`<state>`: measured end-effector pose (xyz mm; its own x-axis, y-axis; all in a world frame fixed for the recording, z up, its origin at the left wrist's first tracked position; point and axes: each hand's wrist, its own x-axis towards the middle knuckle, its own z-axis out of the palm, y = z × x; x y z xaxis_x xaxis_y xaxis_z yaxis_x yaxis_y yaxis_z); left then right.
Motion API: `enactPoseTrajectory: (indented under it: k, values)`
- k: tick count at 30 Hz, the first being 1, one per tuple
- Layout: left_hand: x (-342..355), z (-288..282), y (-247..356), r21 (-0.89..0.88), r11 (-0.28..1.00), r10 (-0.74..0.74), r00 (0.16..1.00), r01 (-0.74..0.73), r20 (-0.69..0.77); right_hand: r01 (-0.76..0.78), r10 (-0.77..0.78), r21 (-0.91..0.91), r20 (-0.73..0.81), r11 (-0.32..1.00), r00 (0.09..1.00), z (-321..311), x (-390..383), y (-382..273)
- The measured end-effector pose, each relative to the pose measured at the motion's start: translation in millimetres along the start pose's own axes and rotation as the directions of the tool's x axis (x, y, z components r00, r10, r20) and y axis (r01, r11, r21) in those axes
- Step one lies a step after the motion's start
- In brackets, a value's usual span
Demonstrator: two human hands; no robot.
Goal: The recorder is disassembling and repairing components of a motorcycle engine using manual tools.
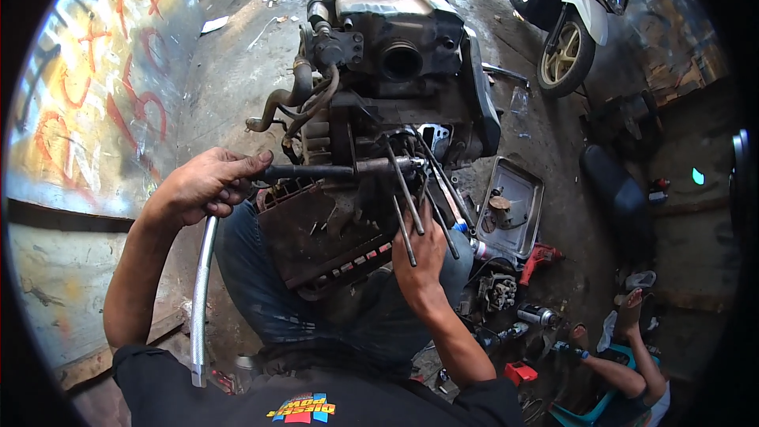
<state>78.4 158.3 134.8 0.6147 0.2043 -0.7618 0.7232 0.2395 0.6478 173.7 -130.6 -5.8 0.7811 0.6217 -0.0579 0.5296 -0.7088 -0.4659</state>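
My left hand (198, 186) is closed round the joint of a long-handled socket wrench (204, 292). Its knurled chrome handle hangs down beside my leg. A dark extension bar (308, 171) runs rightward from that hand into the motorcycle engine (395, 63). Its lighter end meets a fitting among several long steel studs (402, 233) at the front of the engine. My right hand (421, 253) reaches up behind those studs, close to the opening there. Its fingertips are hidden, so I cannot see what they touch.
A metal tray (518, 213) with small parts lies right of the engine, near a red power drill (541, 261) and a spray can (538, 315). A white scooter (581, 16) stands at the back right. Another person's legs (632, 356) show at lower right. A painted panel (103, 79) stands left.
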Motion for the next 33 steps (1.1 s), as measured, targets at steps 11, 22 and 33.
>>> enactPoseTrajectory:
  k: [11, 22, 33]
  values:
    - [2, 2, -11, -0.020, 0.996, 0.089, 0.995, -0.090, -0.049, 0.226, -0.226, -0.029, -0.251, 0.974, 0.941, 19, 1, 7]
    - [8, -1, -20, -0.074, 0.993, 0.095, 0.995, -0.096, -0.019, -0.324, 0.349, 0.530, 0.057, 0.783, 0.935, -92, -72, -1]
    - [15, 5, -47, -0.051, 0.977, 0.205, 0.977, -0.208, -0.057, -0.196, 0.260, 0.364, -0.136, 0.910, 0.956, -141, -26, 2]
